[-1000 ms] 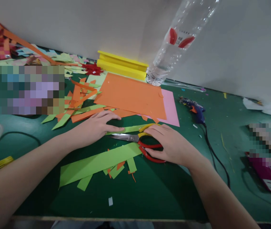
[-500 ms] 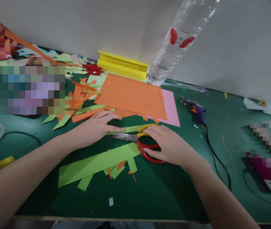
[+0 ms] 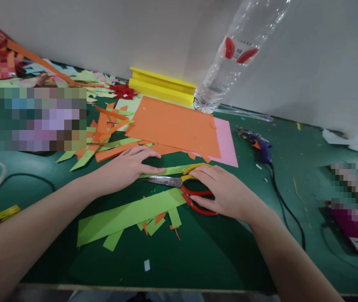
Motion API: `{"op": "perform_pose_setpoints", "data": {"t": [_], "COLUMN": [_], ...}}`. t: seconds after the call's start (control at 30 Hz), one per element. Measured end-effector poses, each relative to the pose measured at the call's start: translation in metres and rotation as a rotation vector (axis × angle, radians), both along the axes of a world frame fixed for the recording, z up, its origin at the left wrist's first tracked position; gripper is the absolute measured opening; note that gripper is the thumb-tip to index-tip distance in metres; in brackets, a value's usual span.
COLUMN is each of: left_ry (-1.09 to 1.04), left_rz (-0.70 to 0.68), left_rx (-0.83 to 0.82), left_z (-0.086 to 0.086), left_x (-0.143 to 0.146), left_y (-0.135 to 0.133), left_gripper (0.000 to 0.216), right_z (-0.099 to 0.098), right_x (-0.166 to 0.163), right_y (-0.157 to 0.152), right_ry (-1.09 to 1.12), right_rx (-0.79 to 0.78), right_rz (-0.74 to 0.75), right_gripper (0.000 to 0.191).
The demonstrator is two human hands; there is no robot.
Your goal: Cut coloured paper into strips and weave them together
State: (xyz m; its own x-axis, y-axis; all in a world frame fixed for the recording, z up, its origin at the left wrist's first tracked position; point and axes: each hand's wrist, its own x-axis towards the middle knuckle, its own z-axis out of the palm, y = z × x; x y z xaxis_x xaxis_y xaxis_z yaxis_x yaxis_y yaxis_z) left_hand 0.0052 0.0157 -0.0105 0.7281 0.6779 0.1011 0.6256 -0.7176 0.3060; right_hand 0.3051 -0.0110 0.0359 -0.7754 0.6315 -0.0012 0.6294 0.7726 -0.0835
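Note:
My left hand (image 3: 136, 162) lies low over the table with its fingers stretched out. Its thumb and fingertips rest at a narrow green paper strip (image 3: 176, 170), beside the blade tips of the scissors (image 3: 166, 180). My right hand (image 3: 223, 191) grips the red and yellow handles of those scissors, whose blades point left and look nearly closed. The narrow strip runs just behind the blades; its right end passes under the yellow handle. In front lies a wider green paper strip (image 3: 128, 214), over several small green and orange scraps (image 3: 156, 226).
Behind my hands are orange paper sheets (image 3: 174, 126), a pink sheet (image 3: 227, 142) and cut strips (image 3: 103, 130). A yellow folded piece (image 3: 163, 87) and a plastic bottle (image 3: 216, 84) stand by the wall. To the right lie a blue glue gun (image 3: 260, 147) with its cord and a magenta device (image 3: 351, 230).

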Motion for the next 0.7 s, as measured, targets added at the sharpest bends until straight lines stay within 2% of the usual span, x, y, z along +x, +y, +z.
{"op": "perform_pose_setpoints", "data": {"t": [0.23, 0.7], "left_ry": [0.024, -0.124], "left_rz": [-0.006, -0.062], "left_rx": [-0.001, -0.04], "left_z": [0.0028, 0.0062], "left_x": [0.0013, -0.0001], "left_y": [-0.001, 0.006], "left_gripper": [0.061, 0.047], "right_z": [0.0, 0.0003], "right_x": [0.0005, -0.0043], "right_y": [-0.0009, -0.0016], "right_ry": [0.013, 0.017], "right_rx": [0.0, -0.05], "right_rz": [0.011, -0.031], "right_gripper": [0.04, 0.041]}}
